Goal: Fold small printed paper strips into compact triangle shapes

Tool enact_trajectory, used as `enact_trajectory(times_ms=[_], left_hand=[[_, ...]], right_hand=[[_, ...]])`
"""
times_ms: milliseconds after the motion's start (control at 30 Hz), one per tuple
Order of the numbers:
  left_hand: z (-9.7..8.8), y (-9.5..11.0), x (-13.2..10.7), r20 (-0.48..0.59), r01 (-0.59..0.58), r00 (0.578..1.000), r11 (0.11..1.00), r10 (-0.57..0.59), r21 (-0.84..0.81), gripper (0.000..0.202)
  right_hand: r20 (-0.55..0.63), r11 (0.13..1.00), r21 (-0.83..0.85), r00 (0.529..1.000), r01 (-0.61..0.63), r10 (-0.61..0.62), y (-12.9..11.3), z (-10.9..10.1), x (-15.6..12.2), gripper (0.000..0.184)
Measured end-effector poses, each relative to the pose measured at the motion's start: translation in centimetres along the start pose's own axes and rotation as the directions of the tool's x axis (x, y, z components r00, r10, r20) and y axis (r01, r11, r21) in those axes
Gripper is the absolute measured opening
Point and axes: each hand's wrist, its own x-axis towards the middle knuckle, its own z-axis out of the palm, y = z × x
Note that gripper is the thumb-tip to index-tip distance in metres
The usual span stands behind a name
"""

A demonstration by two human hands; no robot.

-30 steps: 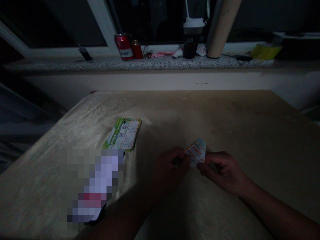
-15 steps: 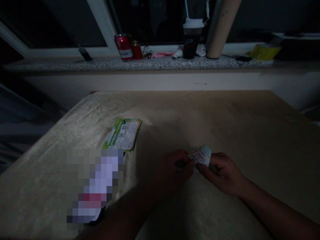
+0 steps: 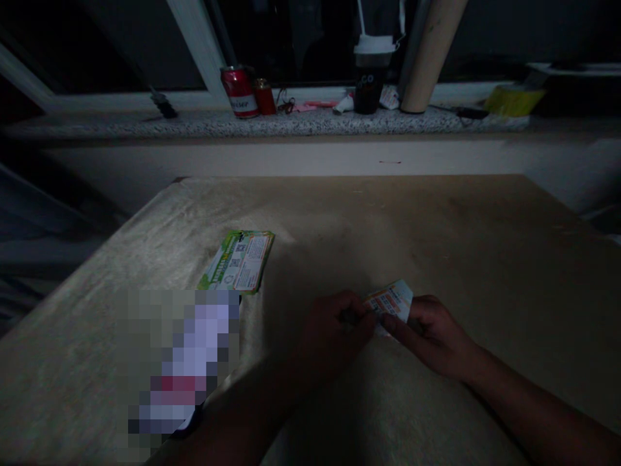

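Observation:
A small folded paper point(image 3: 395, 299), white with orange and blue print, is held between my two hands just above the table. My left hand point(image 3: 339, 327) pinches its left corner between thumb and fingers. On the paper's right side, my right hand point(image 3: 436, 336) grips it, the thumb lying across the printed face and the fingers behind. Part of the paper's lower edge is hidden by the fingers. To the left lies a stack of green and white printed leaflets point(image 3: 247, 262). Nearer to me, a blurred-out device, perhaps a phone point(image 3: 198, 356), glows beside my left forearm.
The table point(image 3: 310, 207) has a brownish cover and meets the wall below a speckled windowsill point(image 3: 204, 127). On the sill stand a red can point(image 3: 239, 94), a red lighter point(image 3: 264, 97), a lidded dark cup point(image 3: 369, 81), a cardboard tube point(image 3: 431, 61) and a yellow object point(image 3: 514, 101).
The folded paper has tilted slightly, showing a little more of its face on the right. My right thumb has shifted a bit over it. Both hands keep their hold.

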Motion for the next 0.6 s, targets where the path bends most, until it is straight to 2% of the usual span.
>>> enact_trajectory(times_ms=[67,233,333,467,600], left_hand=[[0.02,-0.06,0.00,0.009,0.004,1.000,1.000,-0.004,0.004,0.024],[0.02,0.05,-0.03,-0.009,0.016,1.000,1.000,-0.016,0.002,0.024],[0.12,0.12,0.05,-0.056,0.034,0.998,0.995,-0.040,-0.098,0.025],[0.35,0.14,0.38,0.017,0.109,0.994,0.937,-0.110,-0.331,0.049],[0.20,0.28,0.64,0.066,0.205,0.979,0.897,-0.195,-0.391,0.065]], right_hand=[[-0.019,0.999,-0.033,1.000,0.002,-0.002,0.04,0.12,0.07,0.029],[-0.008,0.995,-0.095,1.000,-0.006,0.005,0.05,0.21,0.06,0.029],[-0.038,0.995,-0.104,0.999,0.000,-0.004,-0.02,0.19,0.00,0.030],[-0.086,0.991,-0.132,0.996,0.017,-0.028,-0.11,0.25,0.00,0.027],[-0.084,0.985,-0.164,0.995,0.048,-0.062,-0.27,0.36,0.05,0.024]])
